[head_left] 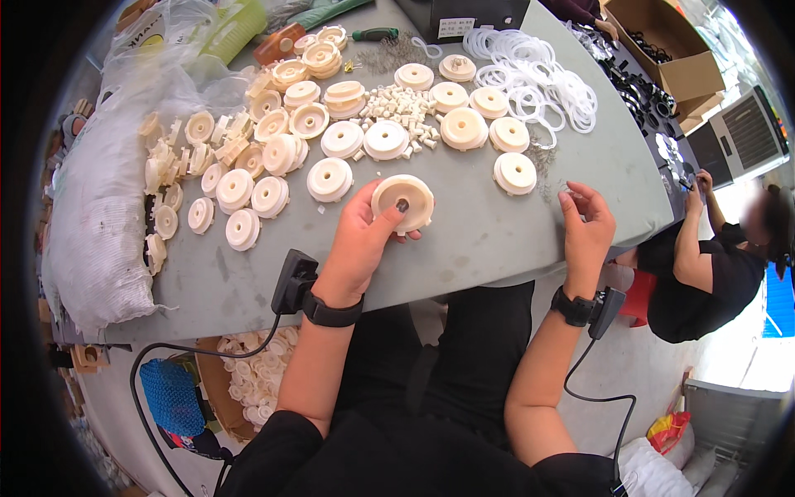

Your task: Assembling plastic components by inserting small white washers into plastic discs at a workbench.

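Observation:
In my left hand [362,236] is a round cream plastic wheel [414,199], its hollow side up and tilted toward me. The thumb presses inside at its center, and the fingers wrap beneath the rim. My right hand [586,219] hovers over the table's near right part with thumb and fingertips drawn together. Anything between those fingertips is too small to make out. Close to it lie thin wire springs [542,159] and a cream wheel [515,173] with a center hole. More cream wheels [330,180] lie flat ahead of my left hand, around a heap of small cream bushings [397,108].
White plastic rings [538,70] pile up at the back right, near a black box [464,18]. A green-handled screwdriver [375,35] lies at the back. A white sack [103,224] borders the left side. A carton of white parts [248,377] stands below. Another person [704,257] sits at right.

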A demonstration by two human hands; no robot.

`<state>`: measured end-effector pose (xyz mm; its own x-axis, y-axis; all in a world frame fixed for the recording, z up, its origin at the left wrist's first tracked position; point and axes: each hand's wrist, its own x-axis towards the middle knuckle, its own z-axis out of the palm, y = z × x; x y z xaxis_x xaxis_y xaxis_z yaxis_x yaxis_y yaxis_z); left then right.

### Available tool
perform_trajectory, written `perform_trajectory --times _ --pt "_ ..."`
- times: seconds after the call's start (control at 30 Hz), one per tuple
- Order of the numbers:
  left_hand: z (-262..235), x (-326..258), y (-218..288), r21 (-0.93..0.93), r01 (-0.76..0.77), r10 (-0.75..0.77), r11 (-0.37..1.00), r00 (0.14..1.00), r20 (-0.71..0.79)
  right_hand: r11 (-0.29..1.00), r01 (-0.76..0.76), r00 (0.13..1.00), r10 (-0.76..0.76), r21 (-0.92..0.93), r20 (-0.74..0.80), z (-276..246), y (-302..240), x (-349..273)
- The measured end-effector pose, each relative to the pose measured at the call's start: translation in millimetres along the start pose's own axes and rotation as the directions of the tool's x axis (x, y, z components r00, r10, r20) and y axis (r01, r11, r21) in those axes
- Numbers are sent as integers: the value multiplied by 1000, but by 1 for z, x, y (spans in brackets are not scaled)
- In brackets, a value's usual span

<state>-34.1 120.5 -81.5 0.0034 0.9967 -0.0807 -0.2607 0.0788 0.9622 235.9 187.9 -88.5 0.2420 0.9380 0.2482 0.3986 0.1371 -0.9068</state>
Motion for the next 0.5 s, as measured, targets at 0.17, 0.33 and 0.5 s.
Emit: perform_trajectory --times 0.17,0.33,0.5 --pt "7 2 2 25 27 -27 999 1000 -16 945 -48 997 23 324 78 6 -35 -23" --pt "6 0 0 -97 -3 12 995 995 101 954 74 915 -182 292 360 44 -74 -60" --pt "10 -3 3 -85 -4 15 996 991 133 956 216 898 -275 201 343 70 -75 -69"
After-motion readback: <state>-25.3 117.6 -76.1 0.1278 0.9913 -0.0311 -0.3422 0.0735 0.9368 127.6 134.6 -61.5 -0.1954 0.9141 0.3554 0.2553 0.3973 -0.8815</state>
